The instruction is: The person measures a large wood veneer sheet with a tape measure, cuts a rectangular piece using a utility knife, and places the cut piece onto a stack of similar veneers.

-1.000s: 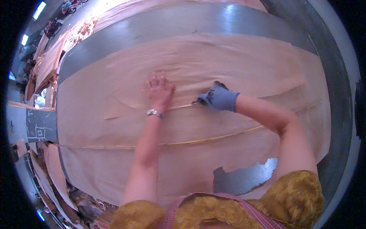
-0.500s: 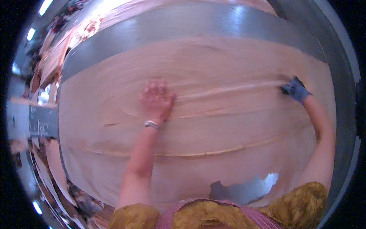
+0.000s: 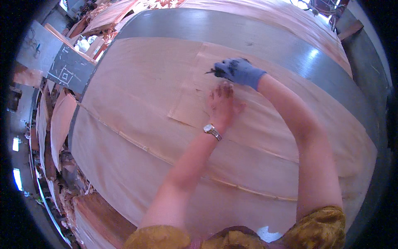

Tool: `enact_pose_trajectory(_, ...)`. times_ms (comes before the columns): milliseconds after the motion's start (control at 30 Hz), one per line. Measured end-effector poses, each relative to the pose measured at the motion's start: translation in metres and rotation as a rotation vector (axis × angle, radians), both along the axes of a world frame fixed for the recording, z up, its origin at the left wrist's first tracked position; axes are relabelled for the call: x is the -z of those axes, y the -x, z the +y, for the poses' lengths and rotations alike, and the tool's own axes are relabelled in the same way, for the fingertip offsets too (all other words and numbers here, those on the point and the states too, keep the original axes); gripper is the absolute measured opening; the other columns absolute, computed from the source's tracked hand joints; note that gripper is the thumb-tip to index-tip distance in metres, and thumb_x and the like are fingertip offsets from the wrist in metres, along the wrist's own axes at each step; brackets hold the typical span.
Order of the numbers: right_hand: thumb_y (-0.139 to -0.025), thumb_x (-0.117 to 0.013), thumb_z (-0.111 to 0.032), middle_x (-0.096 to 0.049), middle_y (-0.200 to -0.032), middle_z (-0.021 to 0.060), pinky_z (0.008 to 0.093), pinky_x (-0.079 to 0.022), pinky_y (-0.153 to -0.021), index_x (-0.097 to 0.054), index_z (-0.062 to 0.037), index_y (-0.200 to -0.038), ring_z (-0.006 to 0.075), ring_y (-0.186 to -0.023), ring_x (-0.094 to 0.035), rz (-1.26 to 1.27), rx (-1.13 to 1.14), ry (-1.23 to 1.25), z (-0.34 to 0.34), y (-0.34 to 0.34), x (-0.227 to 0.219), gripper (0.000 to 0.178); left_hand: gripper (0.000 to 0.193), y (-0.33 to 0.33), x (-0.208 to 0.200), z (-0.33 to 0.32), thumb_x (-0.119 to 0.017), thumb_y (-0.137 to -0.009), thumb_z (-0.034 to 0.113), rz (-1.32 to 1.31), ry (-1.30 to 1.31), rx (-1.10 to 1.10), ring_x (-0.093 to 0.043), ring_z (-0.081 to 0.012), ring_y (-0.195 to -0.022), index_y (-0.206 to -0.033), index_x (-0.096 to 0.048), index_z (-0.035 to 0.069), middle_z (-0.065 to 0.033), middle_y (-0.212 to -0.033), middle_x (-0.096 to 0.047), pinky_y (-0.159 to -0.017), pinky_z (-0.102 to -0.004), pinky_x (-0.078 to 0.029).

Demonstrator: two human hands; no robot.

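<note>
Pale tan thin sheets, looking like wood veneer [image 3: 137, 83], lie spread over a broad table in front of me. My left hand [image 3: 222, 106], bare and slightly blurred, rests on them with its fingers spread; a metal-banded wristwatch [image 3: 212, 131] is on that wrist. Just beyond it is my right hand [image 3: 239, 71], in a blue-grey glove with black-stained fingers. Its fingers are curled, and a thin dark tip pokes out at their left, too small to name. Near both hands, the straight edge of an overlapping piece [image 3: 188, 93] shows.
A smooth grey surface [image 3: 174, 23] borders the sheets on the far side. A long ridge [image 3: 145, 148] crosses them nearer me. Stacked wood sheets [image 3: 62, 120] and torn scraps stand at the left, beside a grey panel with white markings [image 3: 70, 70]. A brown board stack [image 3: 101, 216] sits lower left.
My view has turned. My right hand has come from the far right of the sheet to just beyond my left hand. The left hand still lies flat on the sheet.
</note>
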State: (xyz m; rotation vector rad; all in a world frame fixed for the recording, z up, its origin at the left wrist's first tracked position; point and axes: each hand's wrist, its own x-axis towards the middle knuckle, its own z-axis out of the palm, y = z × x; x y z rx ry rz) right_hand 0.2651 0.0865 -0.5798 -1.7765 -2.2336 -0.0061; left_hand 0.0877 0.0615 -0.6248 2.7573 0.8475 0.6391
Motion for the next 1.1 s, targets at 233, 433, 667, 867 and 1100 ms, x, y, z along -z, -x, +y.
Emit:
enact_pose_trajectory(233,-0.087,-0.057,-0.024,-0.065,-0.084,0.0116,0.0433,-0.051,-0.070,-0.060,-0.0138,-0.094,0.0317,-0.080,-0.065,-0.187,-0.144,0.031,0.106,0.009,-0.009,0.013,0.074,0.000,-0.032,0.064,-0.075,-0.074,0.037,-0.075,0.063,-0.033,-0.047,-0.0329,-0.119,-0.132,-0.045,0.003,-0.0153,-0.130,-0.050,-0.099,-0.0456,-0.038)
enact_pose_trajectory(433,-0.078,-0.060,-0.032,-0.072,-0.092,0.0113,0.0407,-0.053,-0.072,-0.073,-0.0143,-0.092,0.0284,-0.084,-0.069,-0.295,-0.014,0.248,0.118,0.028,-0.021,0.026,0.112,-0.005,-0.055,0.164,-0.087,-0.059,0.035,-0.181,0.077,0.111,-0.044,-0.0358,-0.126,-0.146,-0.022,0.005,-0.0210,-0.135,-0.046,-0.102,-0.0463,-0.040)
enact_pose_trajectory(667,-0.087,-0.055,-0.032,-0.071,-0.091,0.0103,0.0436,-0.053,-0.073,-0.069,-0.0151,-0.096,0.0303,-0.083,-0.069,-0.294,0.028,0.280,0.113,0.018,-0.032,0.023,0.122,-0.014,-0.069,0.172,-0.088,-0.056,0.043,0.104,0.169,0.032,-0.045,-0.0358,-0.126,-0.150,-0.016,0.009,-0.0219,-0.134,-0.047,-0.097,-0.0463,-0.046)
enact_pose_trajectory(867,-0.093,-0.049,-0.034,-0.070,-0.098,0.0111,0.0447,-0.053,-0.076,-0.061,-0.0173,-0.106,0.0322,-0.090,-0.068,-0.360,0.200,0.339,0.083,-0.017,-0.037,0.024,0.103,-0.007,-0.072,0.176,-0.078,-0.065,0.057,0.446,0.080,0.043,-0.041,-0.0372,-0.129,-0.147,-0.032,0.016,-0.0241,-0.136,-0.044,-0.101,-0.0451,-0.041)
enact_pose_trajectory(1100,-0.093,-0.050,-0.032,-0.067,-0.114,0.0108,0.0446,-0.051,-0.087,-0.066,-0.0165,-0.114,0.0301,-0.106,-0.064,-0.302,0.412,0.423,0.034,-0.093,-0.038,0.031,0.085,-0.015,-0.075,0.178,-0.075,-0.069,0.059,0.622,0.064,0.103,-0.037,-0.0417,-0.131,-0.141,-0.044,0.028,-0.0275,-0.137,-0.042,-0.107,-0.0461,-0.035)
